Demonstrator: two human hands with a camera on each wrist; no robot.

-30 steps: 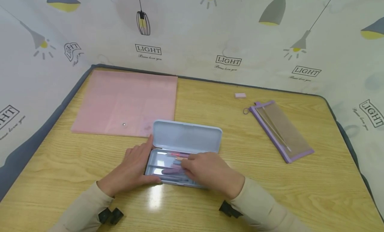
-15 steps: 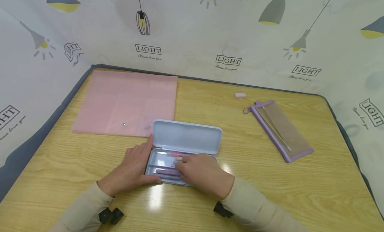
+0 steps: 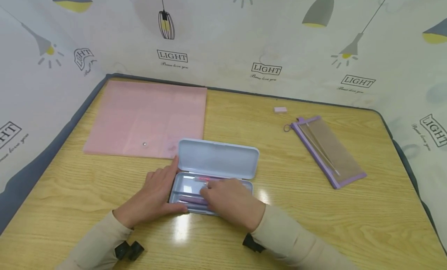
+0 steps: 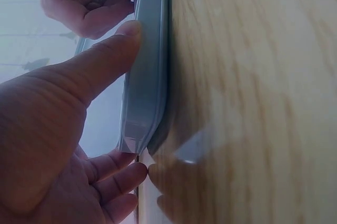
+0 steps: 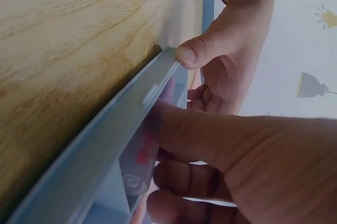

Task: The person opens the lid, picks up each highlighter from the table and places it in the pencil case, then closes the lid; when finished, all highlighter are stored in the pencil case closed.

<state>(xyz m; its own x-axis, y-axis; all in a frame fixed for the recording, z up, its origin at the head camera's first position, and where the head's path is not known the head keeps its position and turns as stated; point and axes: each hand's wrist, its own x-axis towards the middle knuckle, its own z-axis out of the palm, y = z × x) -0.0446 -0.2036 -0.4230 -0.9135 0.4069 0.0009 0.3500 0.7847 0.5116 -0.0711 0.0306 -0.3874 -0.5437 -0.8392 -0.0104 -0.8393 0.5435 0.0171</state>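
A light blue pencil case (image 3: 218, 159) lies with its lid raised in the head view. My left hand (image 3: 155, 190) grips its left end, the thumb (image 4: 113, 58) on the front wall and the fingers behind the corner. My right hand (image 3: 232, 200) reaches into the tray with curled fingers and pinches a purple pen (image 3: 192, 200) lying along the front part. A pen with a pink-red part (image 3: 202, 179) lies along the back part. In the right wrist view, my right thumb (image 5: 181, 132) presses down just inside the front wall. The tray's right half is mostly hidden by this hand.
A pink folder (image 3: 150, 115) lies at the back left, reaching close behind the lid. A purple-edged mesh pouch (image 3: 331, 153) with thin sticks on or in it lies at the right. Beyond it, near the back edge, sits a small pink eraser (image 3: 280, 109).
My right hand has shifted left inside the pencil case. The purple pen has slid left and now lies straight along the front part. My left hand has stayed in place.
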